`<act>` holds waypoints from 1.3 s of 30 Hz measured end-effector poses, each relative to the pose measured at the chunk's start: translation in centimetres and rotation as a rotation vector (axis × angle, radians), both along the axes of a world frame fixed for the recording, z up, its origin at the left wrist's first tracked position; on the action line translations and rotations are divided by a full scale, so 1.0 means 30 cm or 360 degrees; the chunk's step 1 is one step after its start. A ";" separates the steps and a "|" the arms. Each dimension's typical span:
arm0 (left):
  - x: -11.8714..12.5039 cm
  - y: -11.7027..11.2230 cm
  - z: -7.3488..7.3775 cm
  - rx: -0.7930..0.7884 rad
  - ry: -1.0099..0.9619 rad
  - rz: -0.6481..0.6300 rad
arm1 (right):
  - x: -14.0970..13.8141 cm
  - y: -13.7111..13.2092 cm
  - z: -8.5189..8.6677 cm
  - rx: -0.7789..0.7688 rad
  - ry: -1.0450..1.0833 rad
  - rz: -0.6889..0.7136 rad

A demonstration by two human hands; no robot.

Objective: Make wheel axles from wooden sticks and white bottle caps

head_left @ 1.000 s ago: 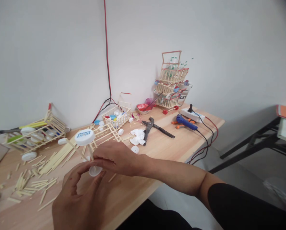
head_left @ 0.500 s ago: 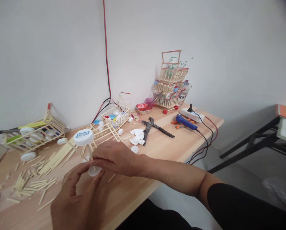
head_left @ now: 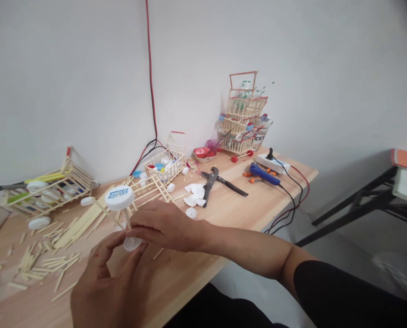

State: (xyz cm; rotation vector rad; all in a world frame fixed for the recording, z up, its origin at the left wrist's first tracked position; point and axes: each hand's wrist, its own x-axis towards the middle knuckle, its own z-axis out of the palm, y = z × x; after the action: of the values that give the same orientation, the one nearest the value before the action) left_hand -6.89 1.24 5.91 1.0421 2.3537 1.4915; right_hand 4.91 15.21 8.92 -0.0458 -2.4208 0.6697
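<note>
Head view showed my right hand [head_left: 162, 225] and left hand [head_left: 113, 282] pinching a stick axle [head_left: 127, 223], both caps [head_left: 120, 197] already on, no cart body yet attached.

Pliers [head_left: 213, 181], blue glue gun [head_left: 262, 173], stacked stick carts [head_left: 241, 119] w/ power strip [head_left: 273, 163].

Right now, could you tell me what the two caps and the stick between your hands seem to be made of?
Printed cap and lower cap: likely plastic, smooth white, slightly glossy. Stick: apparently bare wood, pale and matte like the loose sticks. Left hand and right hand pinch it.
</note>
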 end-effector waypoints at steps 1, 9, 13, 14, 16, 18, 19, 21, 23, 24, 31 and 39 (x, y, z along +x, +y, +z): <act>0.000 0.000 0.002 0.0000 0.0020 -0.0012 | 0.000 0.000 0.000 0.0004 0.0000 -0.0004; -0.005 -0.008 -0.017 0.0006 0.0068 -0.0099 | 0.002 0.001 0.001 0.0053 -0.0057 -0.0033; -0.014 -0.013 -0.019 0.0036 0.0072 -0.0125 | 0.001 0.002 -0.001 0.0053 -0.0044 -0.0027; -0.014 -0.013 -0.017 0.0032 0.0073 -0.0111 | 0.000 0.002 -0.001 0.0051 -0.0035 -0.0025; -0.012 -0.011 -0.012 0.0038 0.0070 -0.0124 | 0.000 0.001 0.001 0.0048 -0.0018 -0.0018; -0.007 -0.007 -0.007 0.0061 0.0057 -0.0132 | 0.000 0.000 0.003 0.0052 -0.0015 -0.0021; -0.005 -0.005 -0.005 0.0065 0.0047 -0.0129 | 0.000 0.000 0.004 0.0057 -0.0021 -0.0029; -0.002 -0.003 -0.005 0.0053 0.0030 -0.0108 | 0.000 0.000 0.005 0.0067 -0.0037 -0.0047; -0.002 -0.004 -0.011 0.0039 0.0036 -0.0098 | 0.000 0.000 0.006 0.0068 -0.0059 -0.0059; -0.003 -0.006 -0.015 0.0021 0.0049 -0.0095 | 0.000 -0.001 0.007 0.0066 -0.0066 -0.0061; 0.002 -0.009 -0.025 0.0074 0.0037 -0.0022 | 0.001 -0.007 0.008 0.0045 -0.0085 -0.0079; 0.013 0.004 0.001 0.0055 0.0025 0.0015 | 0.002 -0.005 -0.003 0.0053 -0.0064 -0.0088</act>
State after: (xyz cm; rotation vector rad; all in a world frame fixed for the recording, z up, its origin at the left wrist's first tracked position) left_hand -6.49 1.37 5.94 1.0556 2.3547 1.5385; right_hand 4.96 15.06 8.83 -0.1126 -2.4592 0.6086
